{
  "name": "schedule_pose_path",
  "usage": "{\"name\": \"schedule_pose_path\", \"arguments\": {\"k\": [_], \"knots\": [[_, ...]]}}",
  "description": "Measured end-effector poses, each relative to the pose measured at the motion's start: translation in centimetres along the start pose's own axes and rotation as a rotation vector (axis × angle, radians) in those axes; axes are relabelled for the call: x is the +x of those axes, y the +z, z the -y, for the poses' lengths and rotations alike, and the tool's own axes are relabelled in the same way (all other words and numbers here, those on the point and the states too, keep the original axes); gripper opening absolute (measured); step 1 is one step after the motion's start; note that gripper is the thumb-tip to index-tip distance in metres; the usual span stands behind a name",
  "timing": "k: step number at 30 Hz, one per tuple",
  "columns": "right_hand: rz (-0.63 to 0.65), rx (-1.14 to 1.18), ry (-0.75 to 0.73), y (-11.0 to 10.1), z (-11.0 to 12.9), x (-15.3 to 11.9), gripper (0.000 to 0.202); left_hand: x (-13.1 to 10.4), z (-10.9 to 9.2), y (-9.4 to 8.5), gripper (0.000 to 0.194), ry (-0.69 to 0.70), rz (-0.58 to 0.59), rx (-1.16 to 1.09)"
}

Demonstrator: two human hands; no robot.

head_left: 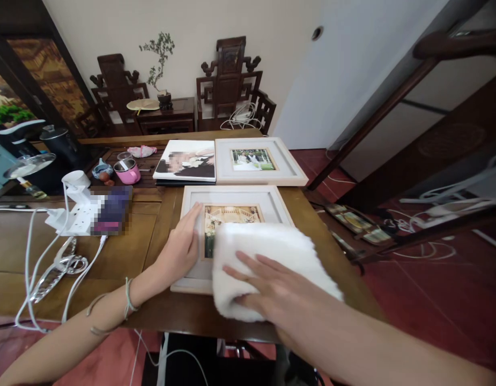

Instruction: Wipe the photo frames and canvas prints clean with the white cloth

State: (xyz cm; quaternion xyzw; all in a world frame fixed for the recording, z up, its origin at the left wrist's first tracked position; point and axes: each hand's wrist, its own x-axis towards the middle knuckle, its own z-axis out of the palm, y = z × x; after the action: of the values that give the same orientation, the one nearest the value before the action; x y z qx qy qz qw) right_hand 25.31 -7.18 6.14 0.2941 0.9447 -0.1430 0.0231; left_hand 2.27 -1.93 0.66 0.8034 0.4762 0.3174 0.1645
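A light wooden picture frame (194,194) lies on the table near its front edge, with an ornate picture (231,214) inside. My left hand (183,246) rests along the frame's left side, fingers stretched out and lying against it. A folded, fluffy white towel (267,238) covers the frame's right and lower part. On top of the towel is my right hand (264,284), fingers spread over the cloth and thumb bent into its near fold. What lies under the towel is hidden.
Behind stand a second framed photo (253,159) and a photo panel (186,161). To the left are a power strip (84,217) with white cables, a silver hair clip (63,265), a pink cup (127,171) and a lidded pot (32,166). The wooden table's (332,257) right edge drops to a red floor.
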Motion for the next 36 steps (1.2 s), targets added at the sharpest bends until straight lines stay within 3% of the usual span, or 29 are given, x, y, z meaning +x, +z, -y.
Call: {"name": "schedule_pose_path", "arguments": {"k": [3,7,11,15,19,24,29,36], "knots": [[0.003,-0.064,-0.076,0.1,0.9,3.2,0.043,-0.1,0.6,0.3,0.06,0.009,-0.024,-0.03],[0.064,-0.202,-0.059,-0.3,1.0,6.3,0.042,0.1,1.8,0.6,0.065,0.042,-0.077,-0.025],[0.051,-0.257,-0.045,-0.7,-0.9,6.7,0.034,0.3,2.0,0.6,0.062,0.032,-0.097,-0.002],[-0.082,-0.294,0.062,-2.1,-4.2,7.7,0.044,0.2,1.3,0.4,0.055,0.043,-0.053,0.05],[-0.258,-0.355,0.131,-4.1,-6.3,11.0,0.052,0.0,1.0,0.3,0.052,0.051,-0.015,0.077],[-0.149,-0.389,-0.005,-4.0,-6.2,14.2,0.041,0.2,1.2,0.2,0.059,0.134,0.023,0.018],[-0.132,-0.427,0.04,-2.9,-7.2,12.6,0.043,0.0,1.5,0.3,0.058,0.153,0.002,0.008],[-0.111,-0.45,0.152,-3.0,-10.8,6.1,0.053,-0.2,1.8,0.4,0.054,0.151,-0.006,0.014]]}}
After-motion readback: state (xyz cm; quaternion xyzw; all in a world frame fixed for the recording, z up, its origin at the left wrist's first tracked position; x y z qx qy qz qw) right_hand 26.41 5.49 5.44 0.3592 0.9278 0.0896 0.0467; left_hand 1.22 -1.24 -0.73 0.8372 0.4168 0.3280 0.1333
